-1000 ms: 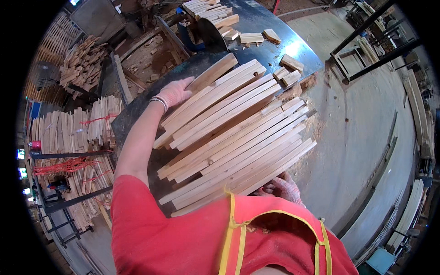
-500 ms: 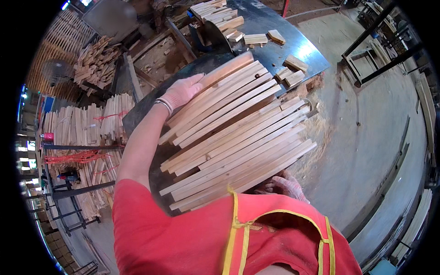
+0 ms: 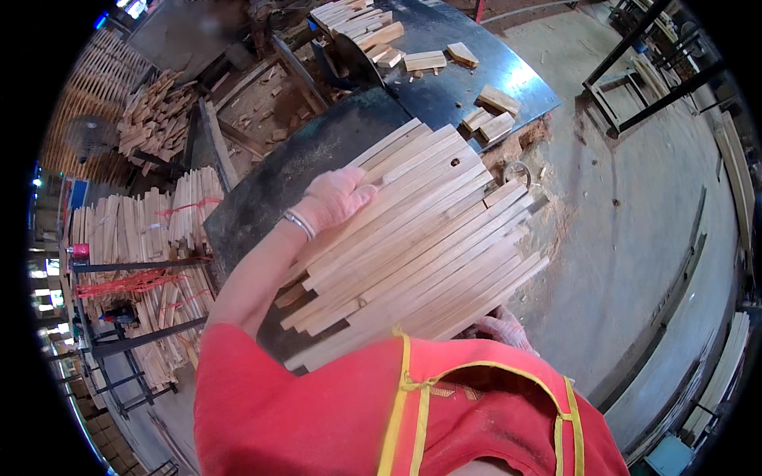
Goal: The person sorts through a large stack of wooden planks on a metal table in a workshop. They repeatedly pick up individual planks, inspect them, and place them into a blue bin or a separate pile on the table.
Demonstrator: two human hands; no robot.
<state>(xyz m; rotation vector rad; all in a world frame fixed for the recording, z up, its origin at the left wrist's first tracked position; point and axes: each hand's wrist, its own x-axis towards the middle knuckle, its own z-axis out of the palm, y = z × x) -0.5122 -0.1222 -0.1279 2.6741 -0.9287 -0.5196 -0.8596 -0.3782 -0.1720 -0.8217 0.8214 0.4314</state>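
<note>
Long pale wooden strips lie side by side on a dark metal table, their ends uneven. My left hand, in a pale pink knitted glove, curls over the far-left edge of the strips and presses on them, thumb toward the strips. At the near edge of the strips is my right hand, also gloved. My red top hides part of it, so how its fingers lie is hard to make out. One strip has a dark knot hole near its right end.
Beyond the strips a round saw blade stands up from the metal table. Short wood blocks lie around it. Bundled strips are stacked on a rack at left. Sawdust and a concrete floor are at right.
My left hand has moved nearer and to the right, drawing the far strips in. The gap between the two groups of strips has closed. My right hand stays at the near edge.
</note>
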